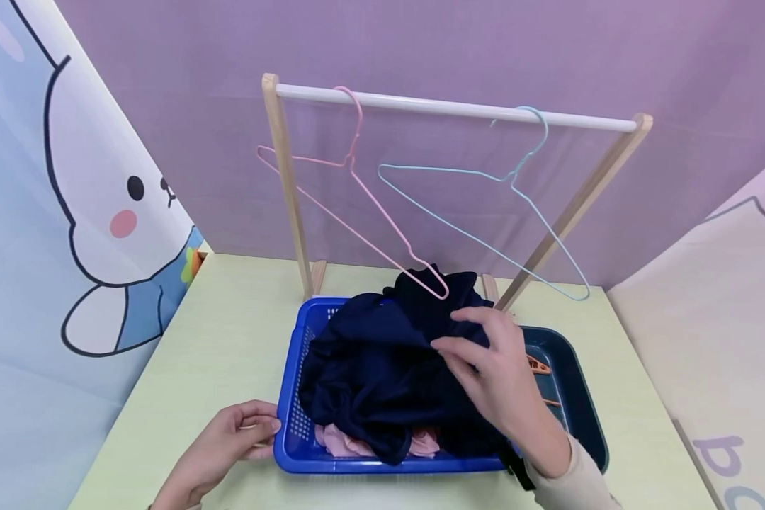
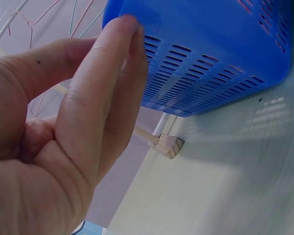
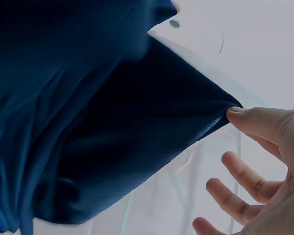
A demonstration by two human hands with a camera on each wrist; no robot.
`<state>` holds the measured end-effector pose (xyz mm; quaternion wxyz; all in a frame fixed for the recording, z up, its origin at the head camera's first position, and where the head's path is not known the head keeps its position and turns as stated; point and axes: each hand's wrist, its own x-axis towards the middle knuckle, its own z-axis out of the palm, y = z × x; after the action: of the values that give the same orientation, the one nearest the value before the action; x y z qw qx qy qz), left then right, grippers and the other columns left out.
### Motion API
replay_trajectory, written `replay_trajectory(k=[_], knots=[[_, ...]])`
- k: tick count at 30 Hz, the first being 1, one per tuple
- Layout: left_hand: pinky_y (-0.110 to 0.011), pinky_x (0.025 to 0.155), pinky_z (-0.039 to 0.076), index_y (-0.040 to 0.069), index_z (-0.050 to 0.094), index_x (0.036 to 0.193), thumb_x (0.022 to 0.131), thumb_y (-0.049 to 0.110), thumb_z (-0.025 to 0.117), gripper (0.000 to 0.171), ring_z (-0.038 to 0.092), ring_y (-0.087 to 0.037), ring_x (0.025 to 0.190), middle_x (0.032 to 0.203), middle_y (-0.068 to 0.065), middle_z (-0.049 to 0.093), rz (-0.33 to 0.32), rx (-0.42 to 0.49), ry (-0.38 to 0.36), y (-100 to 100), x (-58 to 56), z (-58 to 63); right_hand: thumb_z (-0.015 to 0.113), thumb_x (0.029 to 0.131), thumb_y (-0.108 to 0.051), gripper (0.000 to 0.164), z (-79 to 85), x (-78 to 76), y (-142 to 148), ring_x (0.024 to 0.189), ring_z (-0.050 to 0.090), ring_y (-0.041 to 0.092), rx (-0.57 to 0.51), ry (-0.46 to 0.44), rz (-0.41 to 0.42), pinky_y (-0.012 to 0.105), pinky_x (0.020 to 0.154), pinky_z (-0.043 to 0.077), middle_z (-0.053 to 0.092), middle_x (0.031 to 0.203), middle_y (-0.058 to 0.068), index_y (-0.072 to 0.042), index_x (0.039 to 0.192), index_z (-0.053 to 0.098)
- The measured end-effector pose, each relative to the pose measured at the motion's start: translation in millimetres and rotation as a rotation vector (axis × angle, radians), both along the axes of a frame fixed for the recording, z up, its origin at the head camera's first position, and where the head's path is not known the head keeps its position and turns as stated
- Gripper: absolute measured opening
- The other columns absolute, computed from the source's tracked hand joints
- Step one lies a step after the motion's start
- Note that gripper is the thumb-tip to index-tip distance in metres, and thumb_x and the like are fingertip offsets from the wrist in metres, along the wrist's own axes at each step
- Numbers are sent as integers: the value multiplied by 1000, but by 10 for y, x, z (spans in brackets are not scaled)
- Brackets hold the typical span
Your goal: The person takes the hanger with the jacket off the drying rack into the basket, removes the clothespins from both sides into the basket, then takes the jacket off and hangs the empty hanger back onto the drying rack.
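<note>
A dark navy garment (image 1: 382, 354) lies heaped in a blue plastic basket (image 1: 282, 425). My right hand (image 1: 494, 361) pinches a bit of its cloth between thumb and finger. In the right wrist view the navy cloth (image 3: 137, 127) is drawn out to a point at the thumb, and the other fingers of the right hand (image 3: 264, 181) are spread apart from it. My left hand (image 1: 232, 439) is at the basket's left side, fingertips against the outer wall near the rim. From the left wrist, the left hand (image 2: 83, 103) shows its fingers nearly straight beside the basket (image 2: 206, 58).
Behind the basket stands a rack with a white bar (image 1: 446, 106) and wooden posts. A pink hanger (image 1: 382, 241) and a light blue hanger (image 1: 472, 244) hang from it. Pink cloth (image 1: 344, 443) shows under the navy garment. A dark tray (image 1: 589, 411) holds orange items (image 1: 538, 366).
</note>
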<state>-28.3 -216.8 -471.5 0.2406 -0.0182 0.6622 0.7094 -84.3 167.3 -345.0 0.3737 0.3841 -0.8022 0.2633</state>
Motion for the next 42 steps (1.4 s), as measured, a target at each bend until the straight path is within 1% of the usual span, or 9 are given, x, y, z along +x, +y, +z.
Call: replay_trajectory(k=[4,10,16,21,23,27,30,34,42], knots=[[-39,84,58,-17,52,124,98,13,66,42,70,-27,96,105,-17,68,3,7,-2,-5,5,1,57,104,-27,28,12,163,-140,103,58,38,14,43,22,56,83,43,63,111,16,-16,88,78],[-40,84,58,-17,52,125,99,14,65,43,70,-28,97,106,-17,68,0,12,4,-23,14,-7,50,106,-25,33,-53,358,-362,107,58,38,93,49,38,64,88,44,63,114,13,-18,90,78],[-40,84,58,-17,51,125,99,14,65,43,70,-27,97,106,-17,68,-2,20,3,-35,19,-21,47,107,-21,36,-201,476,-595,109,59,34,179,69,50,66,91,45,63,114,9,-20,88,77],[-40,85,58,-18,51,125,99,13,65,43,70,-27,97,106,-17,68,-4,25,5,-39,23,-28,42,108,-17,37,-378,526,-720,114,56,32,305,22,37,65,97,42,60,117,7,-22,88,74],[-40,85,58,-18,51,125,99,13,65,43,70,-27,97,106,-17,68,-6,28,7,-38,23,-29,47,105,-14,33,-449,535,-750,115,55,31,362,-10,25,64,99,41,58,118,6,-23,86,73],[-40,84,58,-17,51,125,99,14,65,43,70,-27,97,106,-17,68,-9,29,7,-36,22,-29,69,91,-9,18,-555,522,-787,114,53,29,436,-51,-1,63,98,42,57,118,5,-24,82,73],[-40,84,58,-17,52,125,99,14,65,43,70,-27,97,106,-17,68,-12,30,6,-32,19,-29,79,83,-7,18,-590,505,-792,113,52,28,460,-74,-16,63,98,42,57,118,4,-24,81,73],[-40,84,58,-17,52,125,99,15,65,43,70,-27,96,106,-17,68,-19,31,4,-29,17,-29,82,80,-9,18,-571,459,-767,112,53,28,449,-68,-39,63,97,42,58,118,5,-25,82,74],[-40,85,58,-16,52,125,99,16,64,43,70,-27,97,107,-17,68,-24,36,-1,-32,9,-28,80,82,-14,15,-388,250,-533,112,56,29,360,-101,-39,64,95,43,61,120,6,-25,92,77]])
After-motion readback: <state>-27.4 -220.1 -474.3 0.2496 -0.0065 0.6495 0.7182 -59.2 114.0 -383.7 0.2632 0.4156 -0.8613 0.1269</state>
